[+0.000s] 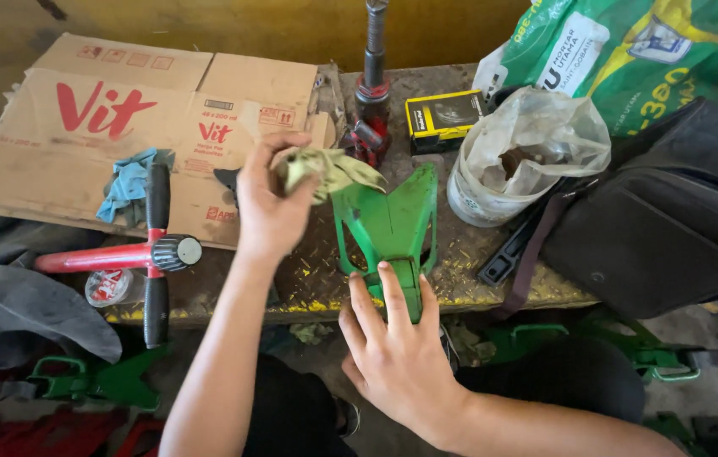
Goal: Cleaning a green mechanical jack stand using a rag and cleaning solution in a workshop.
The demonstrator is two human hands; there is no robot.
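A green metal bracket [390, 222] lies on the worn work surface [477, 262], its wide forked end pointing away from me. My right hand [394, 349] presses on its narrow near end, fingers spread over it. My left hand [268, 201] is raised just left of the bracket and pinches a crumpled pale green rag [335, 169], which hangs over the bracket's far left prong.
Left lies a flattened cardboard box [122, 110] with a blue cloth [129, 182] and a red tool with black handles [152, 251]. Behind stand a red jack [371, 106], a yellow-black box [443, 118] and a bag-lined white bucket [518, 165]. A black bag [672, 224] fills the right.
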